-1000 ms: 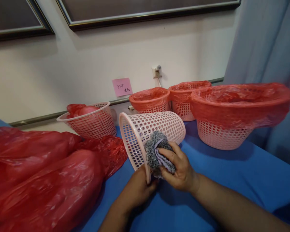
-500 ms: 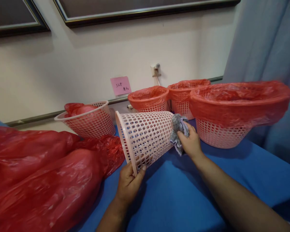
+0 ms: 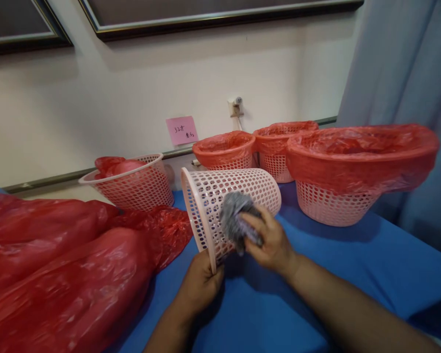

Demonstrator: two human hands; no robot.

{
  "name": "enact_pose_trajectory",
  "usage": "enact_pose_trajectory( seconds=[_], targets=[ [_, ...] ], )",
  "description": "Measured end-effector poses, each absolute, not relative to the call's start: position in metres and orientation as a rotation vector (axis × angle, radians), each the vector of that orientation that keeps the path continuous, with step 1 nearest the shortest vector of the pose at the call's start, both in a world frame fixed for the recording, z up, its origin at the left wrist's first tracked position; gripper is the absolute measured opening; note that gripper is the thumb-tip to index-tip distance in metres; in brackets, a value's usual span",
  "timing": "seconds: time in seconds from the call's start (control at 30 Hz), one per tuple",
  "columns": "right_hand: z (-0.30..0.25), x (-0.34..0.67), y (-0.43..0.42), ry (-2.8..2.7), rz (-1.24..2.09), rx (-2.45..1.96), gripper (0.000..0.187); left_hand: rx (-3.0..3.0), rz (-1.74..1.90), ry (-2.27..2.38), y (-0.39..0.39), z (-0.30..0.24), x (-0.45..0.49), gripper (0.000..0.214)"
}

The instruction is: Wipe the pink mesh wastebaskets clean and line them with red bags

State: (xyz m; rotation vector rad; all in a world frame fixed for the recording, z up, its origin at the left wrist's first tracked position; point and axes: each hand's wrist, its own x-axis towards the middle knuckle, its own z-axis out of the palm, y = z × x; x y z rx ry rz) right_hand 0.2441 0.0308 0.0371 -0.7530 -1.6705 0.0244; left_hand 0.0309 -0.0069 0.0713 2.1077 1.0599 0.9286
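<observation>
A pink plastic mesh basket [image 3: 238,189] lies on its side on the blue table [image 3: 353,274], its open mouth turned to the left. My left hand [image 3: 202,284] grips the lower rim of the basket's mouth. My right hand [image 3: 270,240] is closed on a grey cloth [image 3: 235,215] and presses it against the basket's near side wall, close to the rim. The cloth is a little blurred.
Loose red plastic bags [image 3: 66,269] cover the left of the table. Behind them a pink basket [image 3: 132,184] holds a crumpled red bag. Three baskets lined with red bags stand at the back and right, the largest [image 3: 353,166] nearest. A blue curtain [image 3: 407,73] hangs at right.
My right hand has wiped the cloth from the basket's bottom end back along its side to the rim end. The basket has tilted slightly; my left hand still holds the rim.
</observation>
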Motion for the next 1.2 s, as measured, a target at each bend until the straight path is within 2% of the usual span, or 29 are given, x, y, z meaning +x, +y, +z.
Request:
enact_pose_trajectory(
  seconds=[0.17, 0.3, 0.5, 0.7, 0.8, 0.93, 1.0, 1.07, 1.2],
  targets=[
    [0.035, 0.283, 0.085, -1.091, 0.215, -1.275, 0.052, 2.167, 0.900, 1.089, -0.005, 0.071, 0.029, 0.054],
    [0.037, 0.270, 0.068, -1.194, 0.186, -1.163, 0.054, 2.202, 0.820, 1.095, -0.006, 0.074, 0.032, 0.062],
    [0.041, 0.233, 0.014, -1.704, 0.101, -0.649, 0.064, 2.220, 0.780, 1.096, -0.012, 0.079, 0.035, 0.033],
    [0.041, 0.232, 0.009, -1.818, 0.126, -0.536, 0.068, 1.866, 1.345, 1.217, -0.018, 0.064, 0.026, 0.045],
    [0.037, 0.233, 0.016, -1.800, 0.085, -0.616, 0.066, 1.778, 1.370, 1.231, -0.016, 0.062, 0.019, 0.041],
    [0.030, 0.257, 0.055, -1.360, 0.104, -1.083, 0.054, 1.903, 1.322, 1.283, -0.014, 0.064, 0.016, 0.029],
    [0.027, 0.273, 0.080, -1.114, 0.237, -1.257, 0.053, 2.029, 1.191, 1.250, -0.013, 0.065, 0.018, 0.035],
    [0.026, 0.282, 0.094, -1.011, 0.354, -1.321, 0.054, 2.141, 0.968, 1.196, -0.013, 0.064, 0.023, 0.052],
    [0.031, 0.262, 0.066, -1.235, 0.216, -1.137, 0.054, 2.251, 0.714, 1.171, -0.013, 0.063, 0.033, 0.080]
  ],
)
